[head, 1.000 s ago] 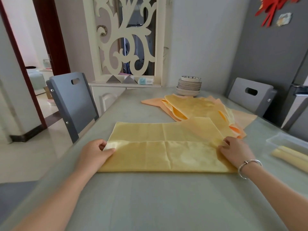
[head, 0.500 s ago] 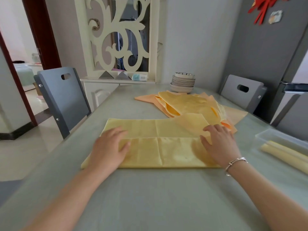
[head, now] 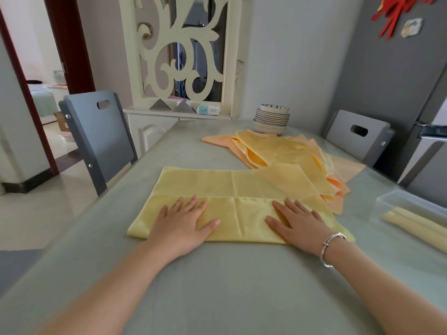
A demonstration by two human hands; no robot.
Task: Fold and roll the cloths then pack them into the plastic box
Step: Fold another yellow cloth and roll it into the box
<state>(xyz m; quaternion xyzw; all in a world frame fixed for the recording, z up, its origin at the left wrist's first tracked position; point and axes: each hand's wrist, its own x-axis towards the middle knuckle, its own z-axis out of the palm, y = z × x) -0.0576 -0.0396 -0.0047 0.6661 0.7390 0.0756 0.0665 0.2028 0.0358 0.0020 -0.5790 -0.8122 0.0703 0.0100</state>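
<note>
The pale yellow square cloth (head: 232, 204) is being pressed flat on the grey-green table (head: 217, 286), its near flap doubled over, apparently so the crease sets. The left hand (head: 183, 223) and right hand (head: 297, 223) are being laid on that flap with straight, spread fingers, grasping nothing. Right of the cloth, the clear plastic box (head: 396, 199) is being kept within reach, seemingly for packing.

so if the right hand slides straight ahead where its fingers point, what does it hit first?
Likely the raw edge of the folded flap on the yellow cloth under the right hand, then bare table.
</note>
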